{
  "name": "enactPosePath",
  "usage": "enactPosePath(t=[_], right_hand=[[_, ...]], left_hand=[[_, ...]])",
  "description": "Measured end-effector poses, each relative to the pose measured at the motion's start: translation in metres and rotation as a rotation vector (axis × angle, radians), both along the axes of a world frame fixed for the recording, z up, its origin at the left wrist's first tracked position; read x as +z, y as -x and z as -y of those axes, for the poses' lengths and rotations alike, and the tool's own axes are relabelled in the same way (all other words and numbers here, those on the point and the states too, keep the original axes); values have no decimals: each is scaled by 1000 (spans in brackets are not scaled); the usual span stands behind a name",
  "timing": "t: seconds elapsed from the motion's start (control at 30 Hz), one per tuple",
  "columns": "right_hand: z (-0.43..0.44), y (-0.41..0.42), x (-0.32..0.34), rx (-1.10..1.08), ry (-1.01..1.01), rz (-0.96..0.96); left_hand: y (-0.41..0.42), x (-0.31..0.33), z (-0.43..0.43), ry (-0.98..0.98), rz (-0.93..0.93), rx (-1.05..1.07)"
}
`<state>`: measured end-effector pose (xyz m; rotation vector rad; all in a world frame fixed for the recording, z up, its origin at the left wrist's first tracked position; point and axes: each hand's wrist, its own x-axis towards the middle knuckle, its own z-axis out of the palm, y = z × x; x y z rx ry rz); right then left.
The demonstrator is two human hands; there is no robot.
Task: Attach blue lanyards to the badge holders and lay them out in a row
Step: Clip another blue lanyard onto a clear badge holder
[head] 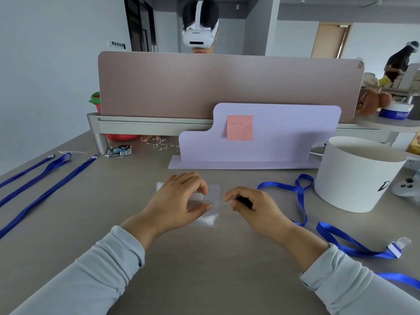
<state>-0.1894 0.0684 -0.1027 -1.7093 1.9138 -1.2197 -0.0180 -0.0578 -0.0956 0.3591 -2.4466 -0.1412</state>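
Note:
A clear plastic badge holder (pixel 210 218) lies on the grey table in the middle. My left hand (pixel 179 201) pinches it between thumb and fingers. Just right of it, my right hand (pixel 252 206) pinches the clip end of a blue lanyard (pixel 300 196) at the holder's right edge. That lanyard loops away to the right across the table. Two more blue lanyards (pixel 43 180) lie stretched out at the far left. Another blue lanyard (pixel 354 246) with a clear clip lies near my right forearm.
A white round container (pixel 354 176) stands at the right, a game controller (pixel 406 187) beside it. A lilac stand (pixel 256 137) with a pink note and a pink divider (pixel 227 87) close the back. A person wearing a headset sits behind. A small packet (pixel 119 151) lies back left.

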Motion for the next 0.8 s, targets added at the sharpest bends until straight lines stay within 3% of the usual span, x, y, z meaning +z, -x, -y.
enactPosePath(t=[0.63,0.8], right_hand=[[-2,-8,6,54,15,21],[-3,-11,8,62,10,105]], left_hand=[[3,3,-2,67,-51,82],[5,5,-4,114,-70,111]])
